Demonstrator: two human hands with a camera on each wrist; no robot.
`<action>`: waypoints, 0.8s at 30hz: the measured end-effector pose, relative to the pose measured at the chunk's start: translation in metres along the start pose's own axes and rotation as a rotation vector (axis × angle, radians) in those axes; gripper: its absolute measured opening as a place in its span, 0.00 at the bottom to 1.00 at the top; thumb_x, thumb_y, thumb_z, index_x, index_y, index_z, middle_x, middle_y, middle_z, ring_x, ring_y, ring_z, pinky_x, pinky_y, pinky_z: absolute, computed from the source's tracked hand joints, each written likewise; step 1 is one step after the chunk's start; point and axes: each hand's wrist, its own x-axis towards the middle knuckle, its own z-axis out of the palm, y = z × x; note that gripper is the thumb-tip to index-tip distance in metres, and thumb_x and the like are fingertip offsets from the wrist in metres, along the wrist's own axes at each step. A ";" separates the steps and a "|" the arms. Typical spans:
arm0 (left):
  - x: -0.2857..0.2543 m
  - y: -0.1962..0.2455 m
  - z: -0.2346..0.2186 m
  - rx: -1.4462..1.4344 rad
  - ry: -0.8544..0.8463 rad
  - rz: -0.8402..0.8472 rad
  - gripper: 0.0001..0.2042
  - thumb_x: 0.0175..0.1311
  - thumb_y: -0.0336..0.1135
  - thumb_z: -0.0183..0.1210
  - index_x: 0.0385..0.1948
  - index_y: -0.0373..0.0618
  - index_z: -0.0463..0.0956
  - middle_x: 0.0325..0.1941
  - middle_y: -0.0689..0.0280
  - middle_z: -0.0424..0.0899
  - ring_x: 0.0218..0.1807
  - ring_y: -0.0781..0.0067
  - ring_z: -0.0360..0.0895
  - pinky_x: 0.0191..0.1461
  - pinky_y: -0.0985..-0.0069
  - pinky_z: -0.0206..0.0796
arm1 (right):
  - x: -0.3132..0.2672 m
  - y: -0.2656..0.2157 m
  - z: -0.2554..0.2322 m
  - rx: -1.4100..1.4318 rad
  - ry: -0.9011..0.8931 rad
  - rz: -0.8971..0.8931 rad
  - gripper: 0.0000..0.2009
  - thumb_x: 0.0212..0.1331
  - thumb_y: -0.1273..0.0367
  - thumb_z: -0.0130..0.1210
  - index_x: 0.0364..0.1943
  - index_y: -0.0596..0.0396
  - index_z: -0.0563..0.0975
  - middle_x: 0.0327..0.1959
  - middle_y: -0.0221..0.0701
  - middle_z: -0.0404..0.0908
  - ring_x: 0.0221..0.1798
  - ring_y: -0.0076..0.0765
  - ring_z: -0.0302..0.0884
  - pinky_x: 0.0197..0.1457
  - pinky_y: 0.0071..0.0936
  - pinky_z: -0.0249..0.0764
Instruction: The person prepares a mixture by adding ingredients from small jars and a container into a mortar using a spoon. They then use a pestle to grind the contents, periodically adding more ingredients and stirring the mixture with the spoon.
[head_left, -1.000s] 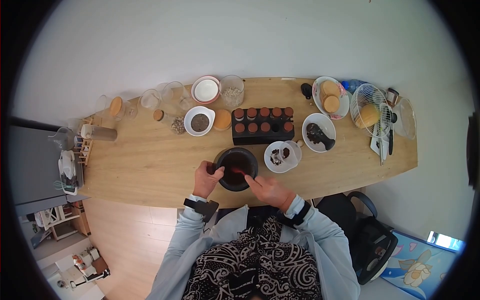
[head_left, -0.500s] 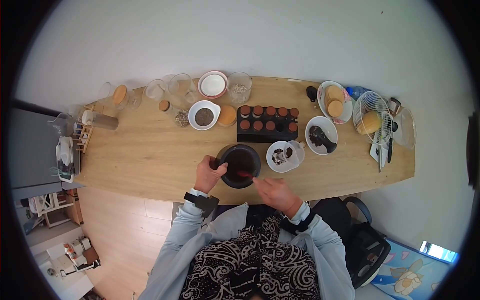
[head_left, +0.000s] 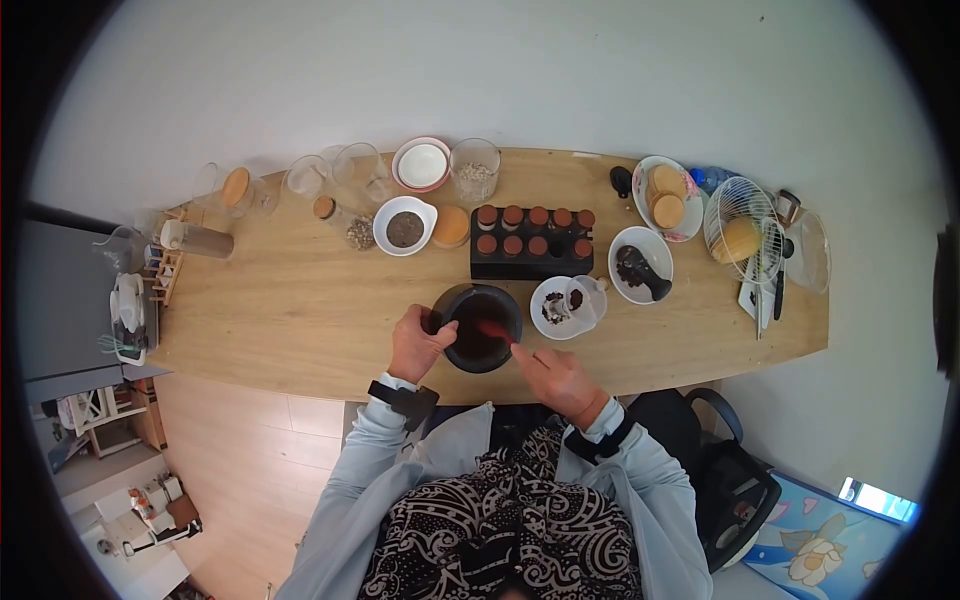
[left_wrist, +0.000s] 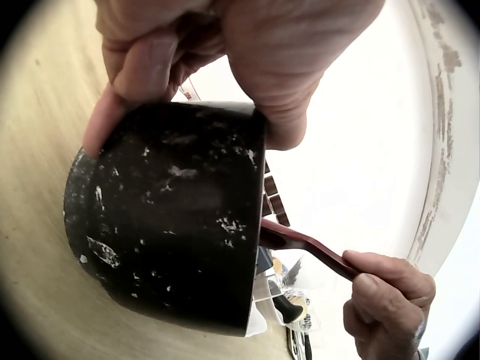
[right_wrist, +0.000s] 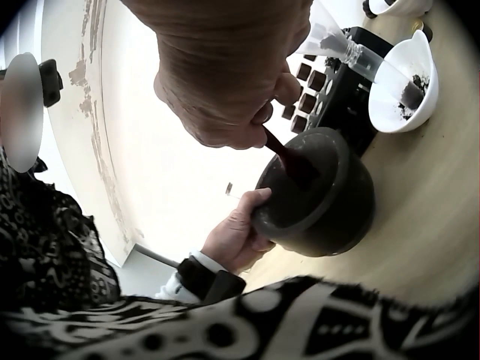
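A thick-walled black mortar (head_left: 512, 325) stands near the front edge of the table, dark inside and smeared with pale marks on its outer wall in the left wrist view. My left hand (head_left: 415, 342) grips its left rim, thumb over the edge and fingers against the outer wall. From the right, my right hand (head_left: 562, 382) pinches the handle of a red spatula (head_left: 494, 329). The broad head of the spatula (right_wrist: 300, 169) lies inside the mortar, dim against the dark interior.
Right of the mortar, a white bowl (head_left: 540, 318) holds a clear cup and dark bits. Another bowl (head_left: 622, 292) holds a black pestle (head_left: 650, 278). Behind stands a black rack (head_left: 530, 268) of brown-capped jars. Glass jars, bowls and a wire basket (head_left: 722, 205) line the back.
The spatula has shifted about inside the mortar, its head now higher up in the head view. My right hand has moved slightly right; my left hand keeps its grip on the rim.
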 end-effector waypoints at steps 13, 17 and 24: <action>-0.002 0.012 0.000 0.095 0.006 0.033 0.23 0.44 0.44 0.70 0.31 0.33 0.73 0.23 0.56 0.78 0.25 0.63 0.75 0.32 0.70 0.68 | 0.005 -0.003 0.004 -0.040 -0.012 -0.088 0.22 0.49 0.74 0.56 0.52 0.63 0.74 0.25 0.28 0.72 0.24 0.30 0.74 0.24 0.29 0.70; -0.002 0.010 0.004 0.089 0.008 0.044 0.22 0.44 0.43 0.70 0.31 0.33 0.73 0.24 0.56 0.78 0.26 0.63 0.76 0.33 0.70 0.69 | 0.004 -0.005 -0.007 0.081 0.067 0.055 0.17 0.52 0.73 0.55 0.48 0.61 0.77 0.32 0.33 0.80 0.26 0.35 0.78 0.28 0.29 0.72; -0.005 0.022 0.001 0.128 -0.012 0.066 0.23 0.44 0.42 0.70 0.33 0.32 0.72 0.26 0.53 0.79 0.29 0.59 0.79 0.35 0.69 0.71 | -0.012 0.024 0.014 0.831 0.211 0.809 0.08 0.58 0.70 0.55 0.36 0.61 0.81 0.15 0.29 0.73 0.19 0.23 0.69 0.23 0.25 0.65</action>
